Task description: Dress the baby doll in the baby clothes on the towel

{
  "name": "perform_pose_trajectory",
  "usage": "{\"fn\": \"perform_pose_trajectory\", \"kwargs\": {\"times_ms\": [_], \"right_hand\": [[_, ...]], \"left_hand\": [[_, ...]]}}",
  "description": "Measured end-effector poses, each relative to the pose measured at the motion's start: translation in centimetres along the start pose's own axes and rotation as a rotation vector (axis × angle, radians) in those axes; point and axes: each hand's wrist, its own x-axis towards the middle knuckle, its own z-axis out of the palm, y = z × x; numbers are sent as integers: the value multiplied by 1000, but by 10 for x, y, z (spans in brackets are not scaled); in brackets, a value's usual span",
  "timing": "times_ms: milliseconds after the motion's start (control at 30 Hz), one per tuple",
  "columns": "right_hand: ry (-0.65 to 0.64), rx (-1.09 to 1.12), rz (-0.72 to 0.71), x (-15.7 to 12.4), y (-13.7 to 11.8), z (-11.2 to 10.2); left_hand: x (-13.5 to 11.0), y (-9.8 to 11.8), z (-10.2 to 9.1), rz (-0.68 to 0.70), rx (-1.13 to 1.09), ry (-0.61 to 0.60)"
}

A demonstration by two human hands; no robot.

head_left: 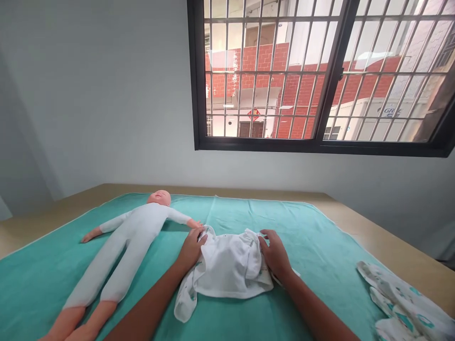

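Observation:
A small white baby shirt (227,265) with a faint print lies partly bunched up in front of me. One long sleeve (185,300) trails from it toward the lower left. My left hand (192,248) is closed on the shirt's upper left edge, with the thumb over the cloth. At the upper right edge, my right hand (276,255) has its fingers bent and its thumb against the fabric; part of its grip is hidden. A baby doll (137,232) in a white bodysuit lies on its back to the left, one hand almost touching my left fingers.
A green cloth (320,265) covers most of the wooden table (377,237). Printed white baby clothing (408,303) lies at the right edge. Behind the table stand a grey wall (106,94) and a barred window with a black frame (256,144).

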Motion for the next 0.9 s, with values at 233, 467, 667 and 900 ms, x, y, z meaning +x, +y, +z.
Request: {"fn": "perform_pose_trajectory", "kwargs": {"times_ms": [233,467,667,900], "right_hand": [[-218,-573,-30,-27,-19,-2],[-235,-618,-71,-32,-24,-2],[-107,114,153,-21,-28,-6],[-581,527,292,-26,-52,-25]], "left_hand": [[-20,10,0,98,413,18],[-44,38,6,148,750,-294],[-50,56,4,158,289,-365],[-64,95,-15,-114,-147,-1065]]}}
